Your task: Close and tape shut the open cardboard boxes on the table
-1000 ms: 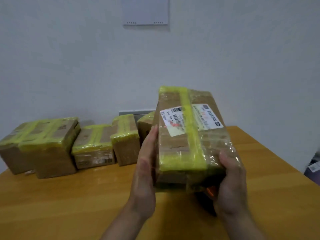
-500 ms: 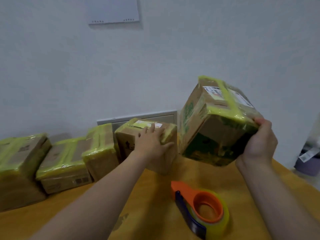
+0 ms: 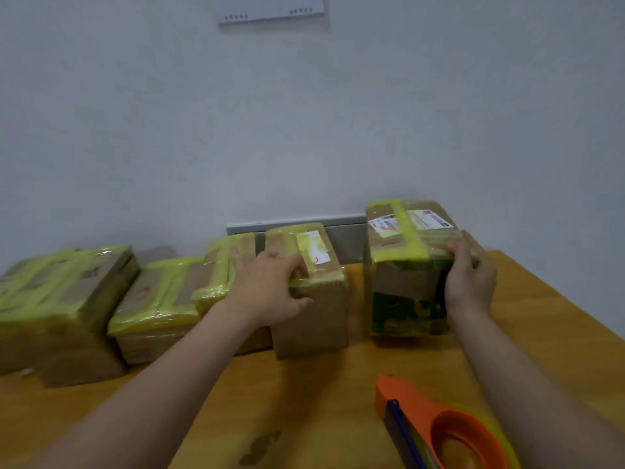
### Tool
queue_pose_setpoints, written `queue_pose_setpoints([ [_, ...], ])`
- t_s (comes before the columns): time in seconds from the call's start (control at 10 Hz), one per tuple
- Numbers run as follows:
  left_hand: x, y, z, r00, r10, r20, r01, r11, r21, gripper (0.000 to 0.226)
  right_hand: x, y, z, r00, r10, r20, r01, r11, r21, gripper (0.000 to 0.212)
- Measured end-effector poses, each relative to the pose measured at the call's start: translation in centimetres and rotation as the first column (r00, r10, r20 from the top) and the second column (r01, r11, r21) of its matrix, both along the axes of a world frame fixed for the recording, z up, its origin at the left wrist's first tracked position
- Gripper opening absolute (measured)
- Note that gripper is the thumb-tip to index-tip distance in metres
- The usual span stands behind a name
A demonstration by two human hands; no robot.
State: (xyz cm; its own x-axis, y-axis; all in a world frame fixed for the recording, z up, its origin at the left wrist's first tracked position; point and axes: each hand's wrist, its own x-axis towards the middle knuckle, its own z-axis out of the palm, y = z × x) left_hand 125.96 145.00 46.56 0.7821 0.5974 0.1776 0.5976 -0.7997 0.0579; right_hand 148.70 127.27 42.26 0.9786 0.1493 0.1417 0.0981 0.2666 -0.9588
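A cardboard box (image 3: 406, 275) sealed with yellow tape and bearing white labels stands on the table at the right end of the row. My right hand (image 3: 468, 277) grips its right side, fingers curled over the top edge. My left hand (image 3: 270, 287) grips the top front edge of the neighbouring taped box (image 3: 314, 309), thumb on its front face. An orange tape dispenser (image 3: 439, 431) with a roll of yellow tape lies on the table near my right forearm.
Several more yellow-taped boxes (image 3: 159, 299) line the back of the wooden table (image 3: 304, 401) to the left, against the white wall. A grey trunking strip (image 3: 345, 231) runs behind the boxes. The table's right edge slopes away beyond my right arm.
My right hand has brought the labelled box down from the air and set it upright on the table at the row's right end. My left hand stays on the neighbouring box.
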Motion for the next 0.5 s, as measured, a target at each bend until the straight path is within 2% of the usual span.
queue_pose_setpoints([
  [0.1, -1.0, 0.9, -1.3, 0.984, -0.032, 0.175, 0.057, 0.989, -0.14, 0.043, -0.6, 2.1, -1.7, 0.994, 0.11, 0.02, -0.108, 0.99, -0.088, 0.047],
  [0.2, -1.8, 1.3, -2.3, 0.957, -0.066, 0.281, 0.111, 0.983, -0.146, 0.041, -0.7, 3.3, -2.6, 0.967, 0.251, 0.047, -0.244, 0.963, -0.11, 0.039],
  [0.3, -2.2, 1.3, -2.7, 0.939, -0.065, 0.338, 0.128, 0.977, -0.169, 0.038, -0.2, 3.3, -1.8, 0.941, 0.337, -0.037, -0.336, 0.912, -0.236, 0.049],
  [0.4, -2.5, 0.6, -2.7, 0.933, -0.096, 0.347, 0.16, 0.974, -0.161, 0.043, 0.3, 2.9, -1.1, 0.948, 0.296, -0.119, -0.318, 0.849, -0.423, 0.075],
  [0.5, -3.9, -0.5, -2.5, 0.93, -0.11, 0.351, 0.159, 0.981, -0.112, 0.056, -1.4, 1.7, -0.1, 0.978, 0.21, 0.0, -0.179, 0.838, -0.515, 0.087],
])
